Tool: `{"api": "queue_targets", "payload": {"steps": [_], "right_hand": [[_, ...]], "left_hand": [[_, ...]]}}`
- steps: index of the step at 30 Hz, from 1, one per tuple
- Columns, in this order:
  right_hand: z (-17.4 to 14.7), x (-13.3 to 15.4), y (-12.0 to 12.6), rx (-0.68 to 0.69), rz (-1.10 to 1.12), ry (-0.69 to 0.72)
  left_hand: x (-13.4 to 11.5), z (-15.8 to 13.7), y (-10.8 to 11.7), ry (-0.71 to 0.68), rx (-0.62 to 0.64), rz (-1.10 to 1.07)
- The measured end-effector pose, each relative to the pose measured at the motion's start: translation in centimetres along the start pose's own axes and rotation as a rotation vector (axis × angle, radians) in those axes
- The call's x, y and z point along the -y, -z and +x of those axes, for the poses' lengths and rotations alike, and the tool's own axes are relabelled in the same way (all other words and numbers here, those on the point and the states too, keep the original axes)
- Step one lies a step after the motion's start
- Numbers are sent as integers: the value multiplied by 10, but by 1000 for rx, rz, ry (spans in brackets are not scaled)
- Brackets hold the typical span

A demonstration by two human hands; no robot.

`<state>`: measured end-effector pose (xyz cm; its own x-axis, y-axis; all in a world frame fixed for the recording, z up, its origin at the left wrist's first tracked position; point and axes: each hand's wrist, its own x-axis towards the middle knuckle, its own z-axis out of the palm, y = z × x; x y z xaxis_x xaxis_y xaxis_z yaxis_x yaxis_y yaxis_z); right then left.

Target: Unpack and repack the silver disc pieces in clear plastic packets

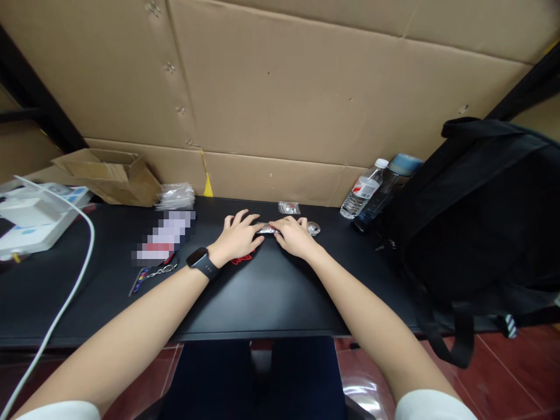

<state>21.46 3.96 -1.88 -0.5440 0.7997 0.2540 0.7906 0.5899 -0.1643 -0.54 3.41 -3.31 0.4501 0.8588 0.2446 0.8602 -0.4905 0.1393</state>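
Observation:
A small shiny plastic packet point(267, 228) with some red on it lies between my hands on the black table. My left hand point(237, 238), a dark watch on its wrist, has its thumb and index finger at the packet's left end while its other fingers are spread. At the right end, my right hand point(294, 235) grips the packet with thumb and index finger. Red cord point(242, 258) shows partly from under my left hand. Just beyond my right hand sits a round, clear, shiny item point(314, 228), partly covered. Another small clear bag point(289, 207) lies behind.
On the left are a blurred-out item point(168, 233), a keychain point(163, 269), clear bags point(175, 196), a cardboard box point(116, 178) and a white cable point(83, 265). A water bottle point(362, 189), a blue-lidded bottle point(405, 165) and a black backpack point(485, 221) stand right.

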Motion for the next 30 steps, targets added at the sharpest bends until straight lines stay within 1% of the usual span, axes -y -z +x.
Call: {"api": "queue_targets", "payload": {"steps": [4,7,10,12,13,15,17,18,20,23,25,27,30], "right_hand": [[3,-5,-1,-66,74,-49],[5,-6,-2,-104,160,-123],[5,-5,-3,-144,145,-158],[5,-3,-2,-188,73,-120],[4,-1,-1,-196,37,-77],[2,2,0,-165,-13,40],[0,6,-1,-104,-45,142],[-2,8,-2,-84,-61,171],[-3,13,-7,-80,-94,184],[3,15,-16,-107,-131,163],[15,13,-20,-97,-156,138],[31,7,-22,-58,-191,103],[57,-3,-22,9,-252,37]], "left_hand": [[1,3,2,44,-68,-44],[1,5,5,108,-130,-104],[2,6,8,144,-148,-120],[3,6,8,146,-159,-84],[4,6,8,147,-167,-56],[5,5,7,150,-180,6],[6,5,7,147,-181,66],[7,4,6,144,-173,93],[9,3,7,144,-136,130],[14,1,8,166,-28,114],[20,1,10,199,66,52],[25,1,11,231,143,-19],[31,2,11,243,178,-71]]}}
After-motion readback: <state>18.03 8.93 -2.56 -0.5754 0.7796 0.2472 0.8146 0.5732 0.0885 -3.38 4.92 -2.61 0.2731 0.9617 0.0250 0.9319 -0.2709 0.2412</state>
